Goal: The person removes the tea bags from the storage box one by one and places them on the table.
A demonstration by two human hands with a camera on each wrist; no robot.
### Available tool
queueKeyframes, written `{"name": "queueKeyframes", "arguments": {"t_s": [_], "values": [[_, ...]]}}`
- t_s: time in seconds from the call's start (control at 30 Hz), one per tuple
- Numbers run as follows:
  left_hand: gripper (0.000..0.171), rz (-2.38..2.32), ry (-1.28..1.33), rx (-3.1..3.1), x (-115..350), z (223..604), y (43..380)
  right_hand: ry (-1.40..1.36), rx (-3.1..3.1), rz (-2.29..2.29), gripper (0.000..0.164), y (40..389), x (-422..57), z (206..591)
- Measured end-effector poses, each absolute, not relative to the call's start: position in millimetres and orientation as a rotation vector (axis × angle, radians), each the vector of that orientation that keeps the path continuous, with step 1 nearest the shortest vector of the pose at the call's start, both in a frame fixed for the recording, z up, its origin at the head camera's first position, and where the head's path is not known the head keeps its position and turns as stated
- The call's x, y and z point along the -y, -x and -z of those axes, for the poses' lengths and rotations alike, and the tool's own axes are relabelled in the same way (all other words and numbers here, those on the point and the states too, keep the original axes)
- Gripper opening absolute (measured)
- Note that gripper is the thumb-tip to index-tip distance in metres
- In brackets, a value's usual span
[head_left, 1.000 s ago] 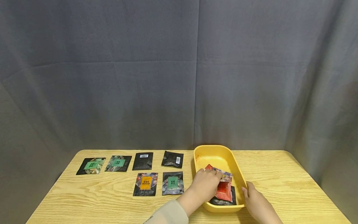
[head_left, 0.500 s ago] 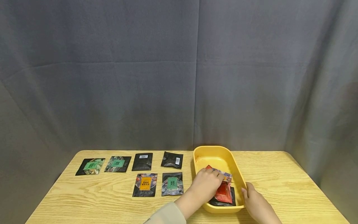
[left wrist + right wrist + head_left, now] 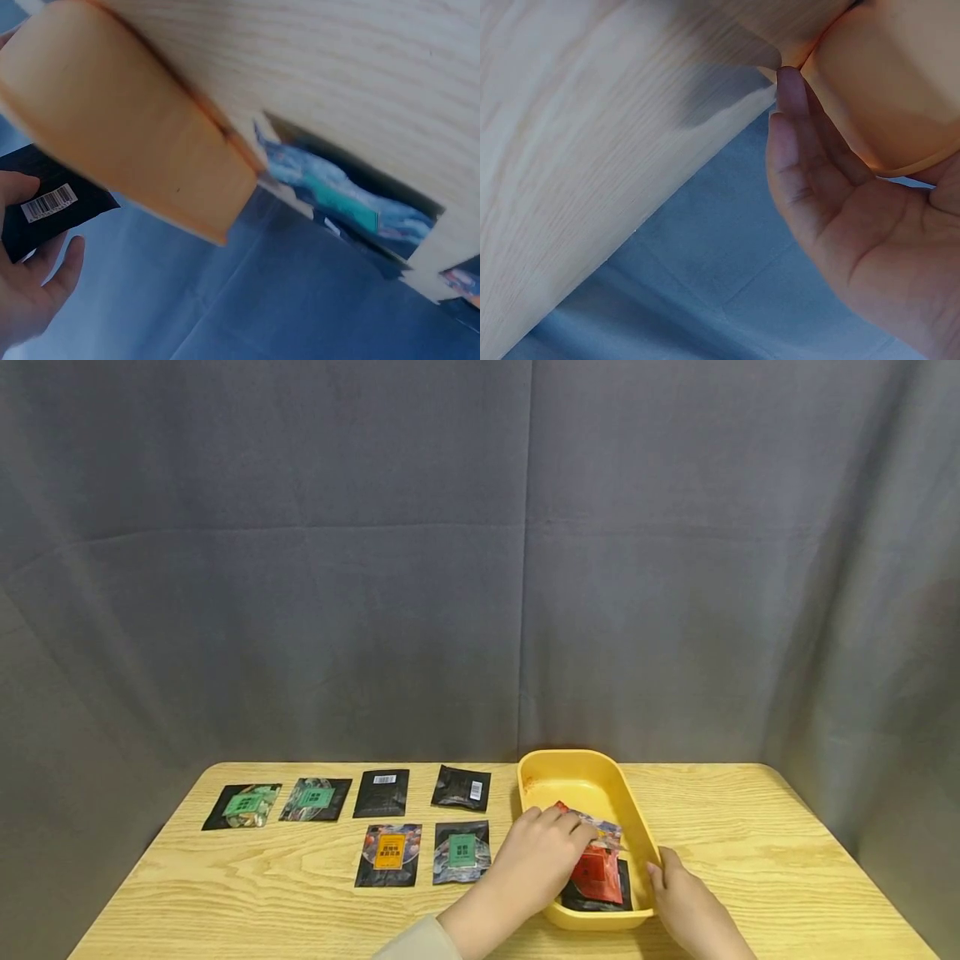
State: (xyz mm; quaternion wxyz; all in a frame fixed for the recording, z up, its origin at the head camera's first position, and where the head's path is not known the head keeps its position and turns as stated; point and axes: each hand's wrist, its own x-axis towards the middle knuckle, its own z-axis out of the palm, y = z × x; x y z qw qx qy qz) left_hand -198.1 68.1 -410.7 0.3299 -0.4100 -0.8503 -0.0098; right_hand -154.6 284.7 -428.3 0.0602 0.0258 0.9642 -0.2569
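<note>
Left wrist view, left hand (image 3: 26,300): pinching the barcode packet (image 3: 56,201), thumb laid over its near face, other fingers behind it.
Barcode packet: black on the side with the white barcode; in the head view the hand is inside the outline of the yellow tub (image 3: 573,789), so the packet is there too, mostly covered by the fingers.
Right hand (image 3: 686,897): gripping the tub's right side near its front corner, thumb at the rim, fingers along the outer wall.
Yellow tub: standing on the table, between the two hands.
In the tub: a red packet (image 3: 600,877) lies over a black packet (image 3: 588,906) toward the front; a blue-and-orange printed edge shows by the left fingertips, and I cannot tell which packet it belongs to.
Left of the tub, front row: orange-labelled packet (image 3: 388,855) and green-labelled packet (image 3: 461,860).
Back row: four more packets, two with green labels (image 3: 243,806) (image 3: 317,799), two plain black with white barcodes (image 3: 382,797) (image 3: 459,787).
Table (image 3: 750,835): pale wood grain.
Curtain (image 3: 375,610): grey, behind the table.
</note>
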Motion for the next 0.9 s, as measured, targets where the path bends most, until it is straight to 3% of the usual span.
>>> {"name": "queueKeyframes", "arguments": {"t_s": [0.9], "values": [[0.017, 0.238, 0.955, 2.28, 15, 388, 170, -0.104, -2.905, 0.789, 0.052, 155, -285, 429]]}}
